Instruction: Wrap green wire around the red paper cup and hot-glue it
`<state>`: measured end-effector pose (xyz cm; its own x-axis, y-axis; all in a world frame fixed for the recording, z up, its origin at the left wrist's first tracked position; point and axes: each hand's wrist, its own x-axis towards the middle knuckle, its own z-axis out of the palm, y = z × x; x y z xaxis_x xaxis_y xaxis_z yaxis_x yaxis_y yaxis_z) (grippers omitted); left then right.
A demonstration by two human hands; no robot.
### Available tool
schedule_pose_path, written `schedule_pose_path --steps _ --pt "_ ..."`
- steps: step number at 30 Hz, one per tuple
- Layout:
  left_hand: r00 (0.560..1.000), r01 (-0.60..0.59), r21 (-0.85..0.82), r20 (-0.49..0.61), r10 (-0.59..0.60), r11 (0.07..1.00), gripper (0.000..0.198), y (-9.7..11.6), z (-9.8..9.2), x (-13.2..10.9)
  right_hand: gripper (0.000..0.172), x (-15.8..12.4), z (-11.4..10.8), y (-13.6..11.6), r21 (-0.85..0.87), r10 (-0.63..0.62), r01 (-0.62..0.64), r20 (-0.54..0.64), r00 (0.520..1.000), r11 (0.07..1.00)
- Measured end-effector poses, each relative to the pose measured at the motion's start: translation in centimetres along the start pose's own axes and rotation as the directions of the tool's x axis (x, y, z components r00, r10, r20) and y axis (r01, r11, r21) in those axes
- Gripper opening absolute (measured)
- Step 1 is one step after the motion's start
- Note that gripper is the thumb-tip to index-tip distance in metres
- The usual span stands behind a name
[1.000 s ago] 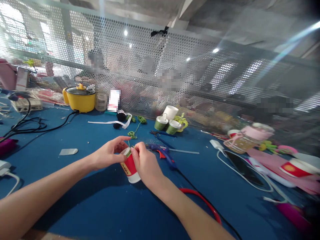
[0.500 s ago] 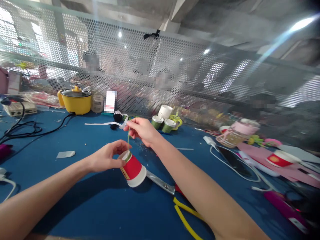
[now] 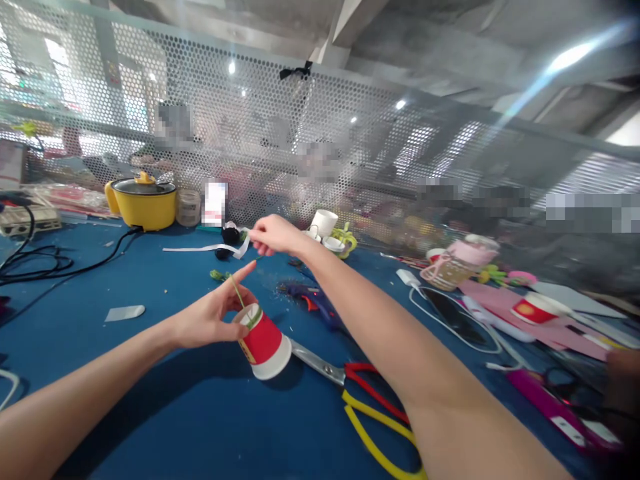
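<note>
My left hand (image 3: 213, 317) grips a red and white paper cup (image 3: 266, 343) that is tilted with its wide rim toward me. Its index finger points out away from the cup. Green yarn (image 3: 236, 288) is wound around the cup's narrow end, and a strand rises from there toward the raised index finger. Farther out, my right hand (image 3: 277, 235) is closed, with a thin stretch of the yarn visible below its fingers. Large scissors (image 3: 325, 370) with red and yellow handles lie beside the cup, partly under my right forearm. A dark blue glue gun (image 3: 315, 300) lies beyond the cup.
At the back stand a yellow electric pot (image 3: 145, 203), a clear jar (image 3: 189, 208) and white cups (image 3: 325, 221). White ribbon (image 3: 200, 249) lies near them. On the right are a phone (image 3: 450, 313), cables, a pink bottle (image 3: 463, 260) and another red cup (image 3: 537, 310).
My right hand has moved up and away from the cup. My left index finger has stretched out toward the strand. The glue gun has come into view beneath my right arm.
</note>
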<state>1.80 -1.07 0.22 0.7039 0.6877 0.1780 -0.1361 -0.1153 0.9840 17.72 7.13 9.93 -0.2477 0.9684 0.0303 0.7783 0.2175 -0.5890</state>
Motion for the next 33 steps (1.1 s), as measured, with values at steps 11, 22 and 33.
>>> schedule_pose_path --steps 11,22,33 --pt "1.000 -0.019 0.043 -0.008 0.020 0.999 0.097 0.1 -0.4 0.0 0.043 -11.3 1.5 11.8 -0.163 0.135 -0.201 -0.346 0.929 0.966" --pt "0.997 -0.065 0.074 -0.034 0.068 0.995 0.096 -0.1 -1.1 0.2 0.007 -12.2 1.1 10.3 0.291 0.244 -0.170 -0.244 0.938 0.942" --pt "0.995 -0.073 0.048 -0.071 0.077 0.996 0.096 -0.6 -1.8 0.5 0.022 -15.8 2.5 4.9 0.331 0.156 -0.112 -0.107 0.982 0.937"
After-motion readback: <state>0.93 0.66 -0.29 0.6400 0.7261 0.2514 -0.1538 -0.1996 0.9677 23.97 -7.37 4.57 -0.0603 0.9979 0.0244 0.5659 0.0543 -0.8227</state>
